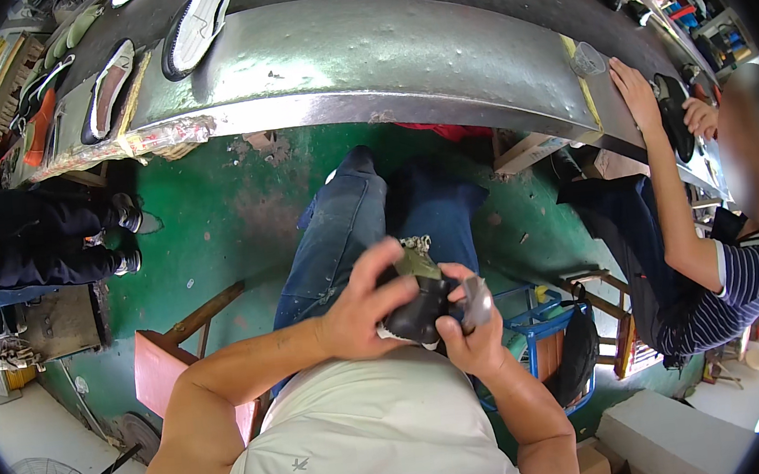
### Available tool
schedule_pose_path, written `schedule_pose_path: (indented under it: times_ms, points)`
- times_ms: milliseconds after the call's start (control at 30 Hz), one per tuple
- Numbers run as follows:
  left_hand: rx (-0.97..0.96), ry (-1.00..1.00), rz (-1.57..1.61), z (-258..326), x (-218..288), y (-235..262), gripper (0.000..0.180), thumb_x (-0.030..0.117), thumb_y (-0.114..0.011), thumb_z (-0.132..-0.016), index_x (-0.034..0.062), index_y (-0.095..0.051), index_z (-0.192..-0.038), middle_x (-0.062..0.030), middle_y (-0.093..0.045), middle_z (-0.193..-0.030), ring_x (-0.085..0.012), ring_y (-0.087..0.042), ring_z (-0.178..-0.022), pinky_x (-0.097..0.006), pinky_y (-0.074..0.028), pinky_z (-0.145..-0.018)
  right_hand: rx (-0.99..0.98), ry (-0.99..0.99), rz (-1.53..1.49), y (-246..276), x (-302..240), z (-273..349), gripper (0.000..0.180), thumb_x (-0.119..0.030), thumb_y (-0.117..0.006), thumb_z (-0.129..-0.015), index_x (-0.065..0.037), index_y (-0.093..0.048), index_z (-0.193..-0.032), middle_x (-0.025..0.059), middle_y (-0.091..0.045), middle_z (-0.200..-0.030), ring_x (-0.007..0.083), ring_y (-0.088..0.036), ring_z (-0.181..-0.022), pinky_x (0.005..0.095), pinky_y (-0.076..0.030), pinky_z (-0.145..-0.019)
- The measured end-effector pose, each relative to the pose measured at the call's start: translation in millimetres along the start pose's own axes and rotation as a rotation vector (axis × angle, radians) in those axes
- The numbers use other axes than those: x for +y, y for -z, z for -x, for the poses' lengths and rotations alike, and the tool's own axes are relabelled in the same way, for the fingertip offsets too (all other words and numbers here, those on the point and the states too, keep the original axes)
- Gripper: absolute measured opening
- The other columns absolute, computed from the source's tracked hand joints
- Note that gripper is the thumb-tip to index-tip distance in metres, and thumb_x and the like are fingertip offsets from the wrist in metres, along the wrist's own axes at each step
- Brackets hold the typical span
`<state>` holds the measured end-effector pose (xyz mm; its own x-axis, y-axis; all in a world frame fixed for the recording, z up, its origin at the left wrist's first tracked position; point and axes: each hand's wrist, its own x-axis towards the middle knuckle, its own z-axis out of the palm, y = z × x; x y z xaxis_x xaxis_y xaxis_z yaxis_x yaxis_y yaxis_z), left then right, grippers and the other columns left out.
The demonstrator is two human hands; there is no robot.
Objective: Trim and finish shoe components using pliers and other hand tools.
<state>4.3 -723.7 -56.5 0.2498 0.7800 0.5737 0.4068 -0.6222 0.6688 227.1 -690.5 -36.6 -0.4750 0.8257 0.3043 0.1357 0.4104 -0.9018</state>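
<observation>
Head view: my left fingers (381,257) spread, blurred, over a black-and-green shoe (422,313) above my lap; whether they grip, I cannot tell. My right fingers (459,271) close on the shoe and a translucent item (476,304). Caution: this shared grip could let either slip. Table (381,59) ahead, pink seat (160,372) left, and blue-framed chair (546,353) right restrict elbow clearance.

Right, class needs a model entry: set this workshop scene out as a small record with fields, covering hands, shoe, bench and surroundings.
Left hand: against the shoe, fingers partly blurred
Right hand: at the shoe's other side, with a shiny greyish item, kind unclear
Shoe: black and green, between both hands
Bench: metal-edged, bearing several shoes and a clear cup
Co-worker's hand: on the bench, at right
Seating: pink stool, left; blue-framed chair, right
</observation>
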Motion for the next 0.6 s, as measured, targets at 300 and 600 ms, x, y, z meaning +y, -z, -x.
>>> schedule_pose_path:
  times_ms: [300, 600]
  points:
    - [-0.124, 0.49, 0.138, -36.2, -39.9, -2.8, 0.091, 0.034, -0.079, -0.086, 0.0068, -0.028, -0.157, -0.0265, -0.045, -0.143, -0.0382, -0.047, -0.133, -0.043, -0.04, -0.111, 0.09, -0.331, -0.309, 27.7, 16.6, -56.4, 0.098, -0.044, -0.094, -0.067, 0.009, -0.043, -0.131, 0.0159, -0.063, -0.122, 0.0205, -0.062, -0.115, 0.0347, -0.049, -0.1]
    - [-0.222, 0.986, 0.182, -3.0, -80.0, -31.3, 0.042, 0.031, -0.047, -0.105, -0.0039, -0.063, -0.122, -0.0194, -0.072, -0.094, -0.028, -0.069, -0.087, -0.038, -0.053, -0.086, -0.004, -0.917, -0.233, -0.8, 73.8, -7.4, 0.036, -0.012, -0.077, -0.081, 0.004, -0.059, -0.107, 0.0096, -0.067, -0.088, 0.0167, -0.063, -0.071, 0.032, -0.053, -0.066]
